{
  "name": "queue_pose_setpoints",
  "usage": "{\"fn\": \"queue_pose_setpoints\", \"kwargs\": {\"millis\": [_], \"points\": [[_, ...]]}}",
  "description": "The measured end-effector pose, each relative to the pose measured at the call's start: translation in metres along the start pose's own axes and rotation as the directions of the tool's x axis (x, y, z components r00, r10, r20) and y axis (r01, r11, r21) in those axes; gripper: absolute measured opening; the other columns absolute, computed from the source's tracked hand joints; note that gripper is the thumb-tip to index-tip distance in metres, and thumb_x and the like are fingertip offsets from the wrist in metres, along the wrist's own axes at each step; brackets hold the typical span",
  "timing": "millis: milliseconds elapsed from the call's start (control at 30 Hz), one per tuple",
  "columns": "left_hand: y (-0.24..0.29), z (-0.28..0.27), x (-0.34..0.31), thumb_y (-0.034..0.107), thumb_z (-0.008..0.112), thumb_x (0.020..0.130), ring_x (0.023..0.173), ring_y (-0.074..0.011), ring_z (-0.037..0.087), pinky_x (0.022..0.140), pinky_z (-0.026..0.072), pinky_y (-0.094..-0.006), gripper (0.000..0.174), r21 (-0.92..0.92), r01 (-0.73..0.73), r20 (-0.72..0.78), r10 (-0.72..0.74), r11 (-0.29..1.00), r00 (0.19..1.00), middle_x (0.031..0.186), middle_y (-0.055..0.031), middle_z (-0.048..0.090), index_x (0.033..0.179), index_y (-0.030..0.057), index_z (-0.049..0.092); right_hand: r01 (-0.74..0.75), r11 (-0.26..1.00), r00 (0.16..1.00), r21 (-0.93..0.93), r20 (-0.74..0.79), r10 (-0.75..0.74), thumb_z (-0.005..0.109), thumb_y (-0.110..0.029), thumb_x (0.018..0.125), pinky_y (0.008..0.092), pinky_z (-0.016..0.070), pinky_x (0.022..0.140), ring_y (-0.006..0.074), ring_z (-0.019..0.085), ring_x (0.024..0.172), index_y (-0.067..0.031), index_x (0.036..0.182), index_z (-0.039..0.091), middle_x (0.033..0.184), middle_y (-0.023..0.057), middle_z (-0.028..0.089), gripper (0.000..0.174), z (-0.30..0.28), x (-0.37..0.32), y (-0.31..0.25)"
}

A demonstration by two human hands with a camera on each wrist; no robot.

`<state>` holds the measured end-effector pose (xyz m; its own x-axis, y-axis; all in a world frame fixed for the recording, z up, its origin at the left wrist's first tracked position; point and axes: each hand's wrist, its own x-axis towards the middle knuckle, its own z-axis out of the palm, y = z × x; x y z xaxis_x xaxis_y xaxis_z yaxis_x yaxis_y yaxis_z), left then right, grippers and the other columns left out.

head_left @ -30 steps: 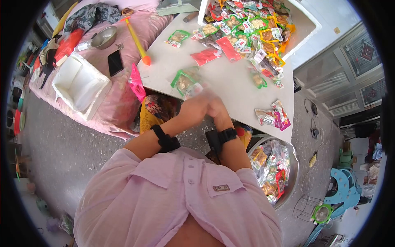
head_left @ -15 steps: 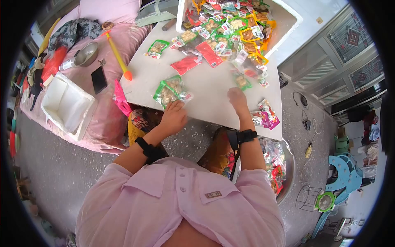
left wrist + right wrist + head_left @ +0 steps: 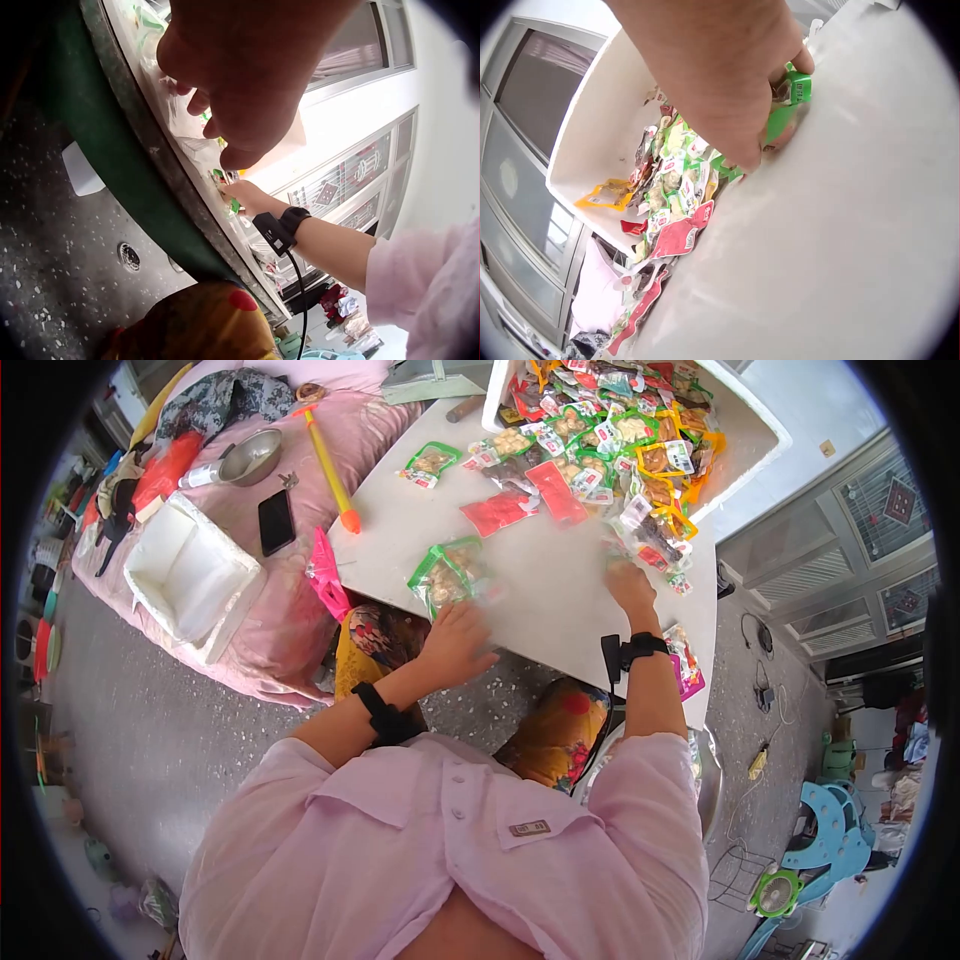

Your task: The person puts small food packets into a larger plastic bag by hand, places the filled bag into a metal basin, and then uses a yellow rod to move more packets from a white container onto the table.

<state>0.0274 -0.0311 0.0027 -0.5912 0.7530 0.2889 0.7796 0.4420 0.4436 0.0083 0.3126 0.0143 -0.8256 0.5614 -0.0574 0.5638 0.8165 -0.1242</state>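
Note:
A white table (image 3: 545, 605) carries a big heap of snack packets (image 3: 600, 430) spilling from a white foam box (image 3: 592, 135). My right hand (image 3: 628, 585) reaches to the near edge of the heap, its fingers curled round a green-edged packet (image 3: 789, 94). My left hand (image 3: 455, 642) rests at the table's front edge with loosely curled fingers (image 3: 217, 105) and grips nothing. Just beyond it lie a green-edged packet of brown snacks (image 3: 447, 572) and a clear packet (image 3: 191, 142). Two red packets (image 3: 500, 512) lie farther in.
A few packets (image 3: 688, 658) sit at the table's right corner, above a metal basin (image 3: 708, 785) on the floor. To the left is a pink bed (image 3: 300, 625) with a white foam box (image 3: 185, 575), a phone (image 3: 276, 520), a metal bowl (image 3: 250, 457) and a yellow stick (image 3: 330, 460).
The hands were together in front of me. The left set the green-edged packet on the table and drew back to the edge. The right reached out to the heap and took a packet.

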Motion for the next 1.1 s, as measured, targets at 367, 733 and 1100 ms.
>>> {"fn": "queue_pose_setpoints", "kwargs": {"millis": [367, 733, 1100], "points": [[0.010, -0.004, 0.002, 0.021, 0.064, 0.065, 0.110, -0.0326, 0.038, 0.093, 0.0288, -0.0420, 0.036, -0.019, -0.078, -0.122, 0.076, 0.997, 0.990, 0.109, -0.0153, 0.046, 0.096, 0.0052, 0.052, 0.162, 0.892, 0.986, 0.423, -0.027, -0.166, 0.052, -0.019, 0.067, 0.0319, 0.0463, 0.065, 0.0260, 0.058, 0.075, 0.0019, 0.093, 0.050, 0.075, 0.0164, 0.058, 0.033, -0.008, -0.065, -0.011], [0.067, -0.052, 0.018, 0.019, 0.066, 0.060, 0.100, -0.0281, 0.047, 0.087, 0.0326, -0.0391, 0.049, 0.099, -0.329, -0.231, 0.343, 0.939, 0.910, 0.100, -0.0134, 0.050, 0.104, 0.0045, 0.048, -0.022, 0.488, 0.611, 0.873, 0.397, -0.684, 0.053, -0.014, 0.071, 0.0244, 0.0403, 0.066, 0.0120, 0.050, 0.072, 0.0016, 0.088, 0.054, 0.078, 0.0043, 0.055, 0.023, -0.034, -0.158, -0.052], [0.074, -0.050, 0.007, 0.024, 0.062, 0.071, 0.066, -0.0153, 0.054, 0.060, 0.0410, -0.0276, 0.035, -0.618, 0.323, 0.289, -0.175, 0.717, 0.941, 0.077, -0.0078, 0.055, 0.097, 0.0042, 0.049, -0.281, 0.092, 0.612, 0.955, 0.252, -0.750, 0.062, -0.027, 0.075, 0.0271, 0.0425, 0.074, 0.0147, 0.054, 0.085, -0.0033, 0.109, 0.047, 0.097, 0.0054, 0.056, 0.045, -0.039, -0.188, -0.034]]}}
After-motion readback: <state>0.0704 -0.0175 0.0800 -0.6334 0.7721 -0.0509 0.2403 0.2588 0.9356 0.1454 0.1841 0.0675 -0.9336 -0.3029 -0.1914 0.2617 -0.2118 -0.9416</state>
